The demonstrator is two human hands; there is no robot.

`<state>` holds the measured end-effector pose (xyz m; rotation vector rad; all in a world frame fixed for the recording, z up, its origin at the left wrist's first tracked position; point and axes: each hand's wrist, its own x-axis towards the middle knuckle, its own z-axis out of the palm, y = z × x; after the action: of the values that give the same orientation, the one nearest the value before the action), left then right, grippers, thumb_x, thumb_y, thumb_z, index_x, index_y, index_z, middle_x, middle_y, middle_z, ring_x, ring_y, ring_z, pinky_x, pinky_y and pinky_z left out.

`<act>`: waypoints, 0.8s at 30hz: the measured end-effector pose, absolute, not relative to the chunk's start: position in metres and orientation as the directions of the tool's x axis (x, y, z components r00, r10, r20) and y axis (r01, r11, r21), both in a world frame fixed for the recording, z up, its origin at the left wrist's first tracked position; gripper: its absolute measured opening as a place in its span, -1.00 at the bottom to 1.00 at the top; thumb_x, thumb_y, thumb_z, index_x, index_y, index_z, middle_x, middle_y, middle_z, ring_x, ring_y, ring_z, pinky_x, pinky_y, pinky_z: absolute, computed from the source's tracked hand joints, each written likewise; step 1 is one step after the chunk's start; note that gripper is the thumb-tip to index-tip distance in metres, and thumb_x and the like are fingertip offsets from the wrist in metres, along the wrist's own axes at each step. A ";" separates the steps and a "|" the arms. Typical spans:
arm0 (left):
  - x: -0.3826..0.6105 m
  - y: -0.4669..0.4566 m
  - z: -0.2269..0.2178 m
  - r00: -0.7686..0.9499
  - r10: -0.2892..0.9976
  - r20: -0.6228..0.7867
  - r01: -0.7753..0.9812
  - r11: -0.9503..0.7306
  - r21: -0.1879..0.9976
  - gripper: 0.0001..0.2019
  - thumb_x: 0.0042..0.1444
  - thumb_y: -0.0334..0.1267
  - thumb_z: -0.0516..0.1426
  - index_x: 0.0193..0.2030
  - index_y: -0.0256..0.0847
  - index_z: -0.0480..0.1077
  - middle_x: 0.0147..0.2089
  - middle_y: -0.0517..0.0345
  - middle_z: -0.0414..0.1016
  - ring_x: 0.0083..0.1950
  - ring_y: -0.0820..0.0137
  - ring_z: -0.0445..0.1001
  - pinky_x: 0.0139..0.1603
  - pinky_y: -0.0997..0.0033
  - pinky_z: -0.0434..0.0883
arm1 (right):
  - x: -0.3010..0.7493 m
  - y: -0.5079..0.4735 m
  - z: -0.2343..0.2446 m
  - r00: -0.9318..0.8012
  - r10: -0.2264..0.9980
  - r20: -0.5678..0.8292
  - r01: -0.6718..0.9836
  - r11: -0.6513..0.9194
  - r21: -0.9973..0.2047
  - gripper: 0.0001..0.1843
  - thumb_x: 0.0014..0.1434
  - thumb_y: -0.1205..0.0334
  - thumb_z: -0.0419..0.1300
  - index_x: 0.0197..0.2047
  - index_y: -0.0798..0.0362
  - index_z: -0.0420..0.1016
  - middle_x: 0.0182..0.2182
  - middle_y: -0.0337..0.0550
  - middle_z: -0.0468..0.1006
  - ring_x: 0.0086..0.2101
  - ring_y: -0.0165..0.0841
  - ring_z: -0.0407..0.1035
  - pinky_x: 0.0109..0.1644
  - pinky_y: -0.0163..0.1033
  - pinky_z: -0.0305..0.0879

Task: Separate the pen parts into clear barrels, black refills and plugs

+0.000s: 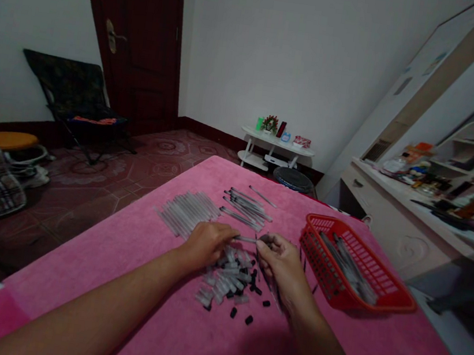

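A thin, pale tube [247, 239] spans the frame's centre, gripped at its ends by the closed fingers of the left hand [209, 244] and right hand [281, 260]. Just below lie heaped translucent caps [225, 284] and stubby black plugs [249, 320]; above, straight clear sticks [186, 211] and dark-tipped rods [246, 206]. At right, a latticed red plastic basket [319, 267] stands on fuzzy pink cloth [171, 343].
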<state>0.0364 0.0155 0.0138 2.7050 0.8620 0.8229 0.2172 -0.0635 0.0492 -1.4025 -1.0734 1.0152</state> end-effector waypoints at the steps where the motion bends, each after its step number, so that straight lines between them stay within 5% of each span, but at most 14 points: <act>1: 0.036 0.015 0.014 0.682 0.578 0.449 0.480 -0.816 0.322 -0.67 0.00 -0.48 0.03 -0.10 -0.18 0.43 -0.30 0.10 0.51 -0.26 0.34 0.48 -0.30 0.43 0.30 | 0.218 -0.063 0.048 0.253 0.968 -0.001 0.118 -0.032 -0.993 -0.72 -0.05 0.05 0.27 -0.41 0.06 0.33 -0.70 -0.43 0.20 -0.71 -0.56 0.01 -0.65 -0.42 -0.11; 13: 0.035 0.016 0.013 0.685 0.572 0.451 0.474 -0.820 0.321 -0.70 0.03 -0.46 0.04 -0.10 -0.17 0.43 -0.29 0.10 0.52 -0.24 0.34 0.48 -0.28 0.43 0.30 | 0.246 -0.064 0.072 0.197 0.971 0.138 0.554 0.006 -0.833 -0.84 -0.04 0.18 0.15 -0.52 0.10 0.37 -0.62 -0.28 0.34 -0.58 -0.46 0.20 -0.50 -0.35 0.09; 19: 0.037 0.016 0.013 0.693 0.546 0.471 0.480 -0.836 0.264 -0.69 -0.01 -0.47 0.05 -0.12 -0.18 0.42 -0.31 0.12 0.50 -0.27 0.34 0.46 -0.30 0.41 0.28 | 0.276 -0.083 0.107 -0.013 0.994 -0.107 0.652 -0.072 -0.755 -0.83 -0.03 0.16 0.17 -0.50 0.09 0.33 -0.61 -0.31 0.31 -0.59 -0.47 0.20 -0.53 -0.36 0.08; 24: 0.036 0.015 0.015 0.755 0.465 0.462 0.450 -0.880 0.151 -0.64 -0.05 -0.49 0.05 -0.08 -0.18 0.40 -0.30 0.10 0.48 -0.26 0.32 0.44 -0.29 0.39 0.28 | 0.280 -0.086 0.105 -0.078 0.980 -0.182 0.794 -0.049 -0.606 -0.83 -0.04 0.23 0.15 -0.59 0.09 0.31 -0.64 -0.29 0.30 -0.56 -0.47 0.17 -0.51 -0.36 0.04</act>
<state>0.0363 0.0145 0.0149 2.9146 0.7607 0.7794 0.2800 -0.0860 0.1051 -1.8905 -1.9219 0.8503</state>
